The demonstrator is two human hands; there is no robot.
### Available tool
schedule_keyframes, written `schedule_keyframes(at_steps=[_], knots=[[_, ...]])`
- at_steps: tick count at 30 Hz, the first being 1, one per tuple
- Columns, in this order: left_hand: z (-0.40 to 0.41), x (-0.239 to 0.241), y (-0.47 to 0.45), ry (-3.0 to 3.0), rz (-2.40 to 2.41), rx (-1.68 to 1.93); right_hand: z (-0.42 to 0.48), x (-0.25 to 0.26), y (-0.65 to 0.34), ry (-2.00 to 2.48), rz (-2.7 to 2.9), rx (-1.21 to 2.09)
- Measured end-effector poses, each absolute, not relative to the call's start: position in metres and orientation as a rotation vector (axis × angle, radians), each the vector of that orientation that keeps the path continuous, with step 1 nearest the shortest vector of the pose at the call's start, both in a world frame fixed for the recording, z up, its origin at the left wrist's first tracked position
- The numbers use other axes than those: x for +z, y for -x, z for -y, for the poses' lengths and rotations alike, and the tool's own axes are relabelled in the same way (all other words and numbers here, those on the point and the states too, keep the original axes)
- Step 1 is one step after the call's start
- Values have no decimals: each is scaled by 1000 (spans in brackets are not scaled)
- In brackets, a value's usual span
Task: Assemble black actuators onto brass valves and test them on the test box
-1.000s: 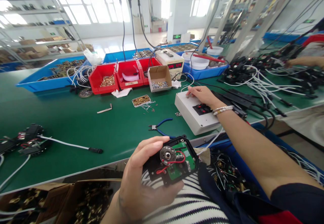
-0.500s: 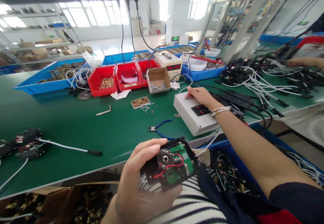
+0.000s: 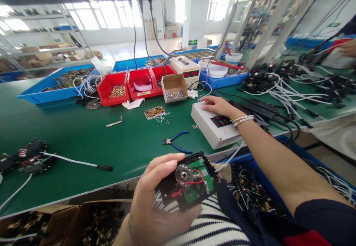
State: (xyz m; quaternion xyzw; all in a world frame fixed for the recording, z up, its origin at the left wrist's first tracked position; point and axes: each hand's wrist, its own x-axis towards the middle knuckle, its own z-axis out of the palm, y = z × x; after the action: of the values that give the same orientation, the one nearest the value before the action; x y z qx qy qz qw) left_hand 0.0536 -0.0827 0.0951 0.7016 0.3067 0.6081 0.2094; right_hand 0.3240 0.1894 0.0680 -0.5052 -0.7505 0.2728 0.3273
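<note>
Open case held past the table edge; slip and snag risks noted.
Left hand (image 3: 155, 194) grasps the black case (image 3: 191, 197) between thumb and fingers, open side up, in front of the striped shirt (image 3: 217, 220); a loosened grip could drop it off the near side of the table (image 3: 133, 138). The looped red wire (image 3: 202, 177) stands exposed and could catch a finger. The white cable (image 3: 232, 158) between case and box could drag if the case is pulled away. Right hand (image 3: 218, 105) rests bent-fingered on the white box (image 3: 211, 133); whether its fingertips pinch anything cannot be told. Box corner sits near the edge; black adapters (image 3: 258, 108) crowd its right. Widest working room: left of the pliers (image 3: 168, 141).
</note>
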Motion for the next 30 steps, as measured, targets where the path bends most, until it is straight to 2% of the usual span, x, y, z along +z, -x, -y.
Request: schedule_keyframes(at_steps=[20, 23, 26, 30], knots=[[87, 91, -56, -1808, -818, 1743, -188, 67, -323, 1422, 1855, 648], [76, 82, -53, -1693, -1010, 1814, -190, 66, -322, 1423, 1842, 676], [52, 63, -43, -1390, -1400, 1915, -188, 66, -323, 1430, 1827, 682], [11, 28, -22, -1061, -1733, 1660, -186, 68, -325, 1427, 1821, 664]])
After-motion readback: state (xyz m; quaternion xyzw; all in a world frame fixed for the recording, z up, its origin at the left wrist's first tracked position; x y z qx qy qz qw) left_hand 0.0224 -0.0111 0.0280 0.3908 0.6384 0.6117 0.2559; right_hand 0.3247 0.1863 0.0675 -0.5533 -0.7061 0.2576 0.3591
